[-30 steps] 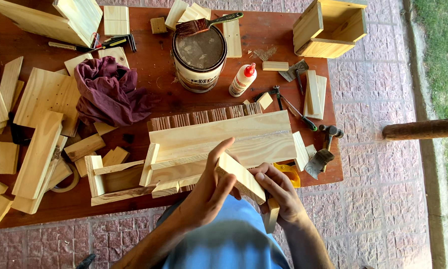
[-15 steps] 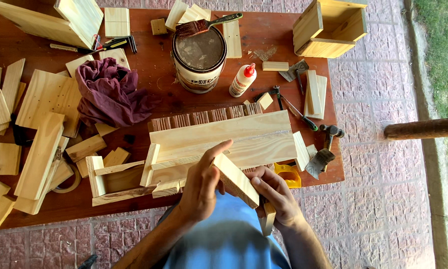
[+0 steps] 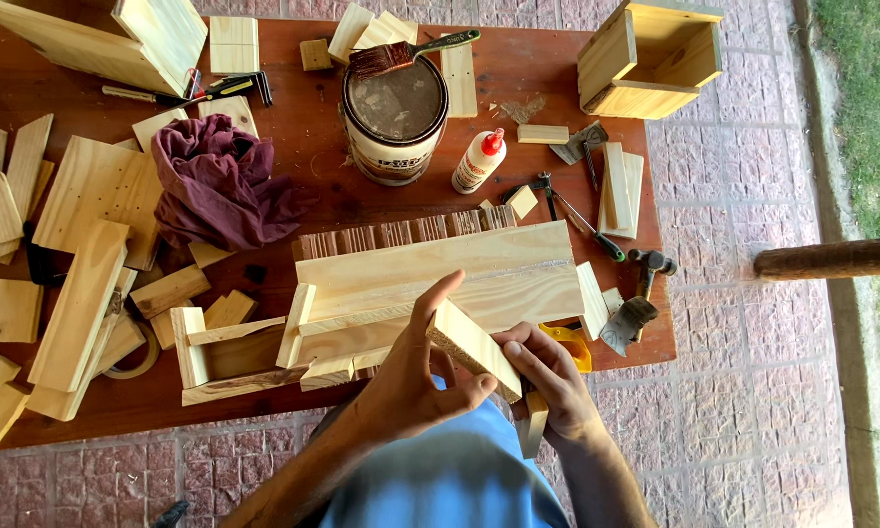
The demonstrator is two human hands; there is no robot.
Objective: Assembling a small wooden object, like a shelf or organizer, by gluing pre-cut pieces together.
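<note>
Outdoor workbench on a paved patio beside grass.

A reddish-brown wooden table [image 3: 293, 147] stands on a floor of pinkish-grey paving bricks [image 3: 743, 411], with a paler stone kerb [image 3: 831, 196] running along the right edge. Past it lies a strip of green grass [image 3: 875, 108]. A round wooden pole [image 3: 831, 259] juts in from the right. Soft, even daylight covers the table; the grass is brighter.

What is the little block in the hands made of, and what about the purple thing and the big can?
The small block, held by the left hand and right hand, looks like pale bare wood with visible grain, seemingly unpainted. The purple rag looks like soft cloth, crumpled in folds. The can is probably metal, with a stained, dull lid.
</note>
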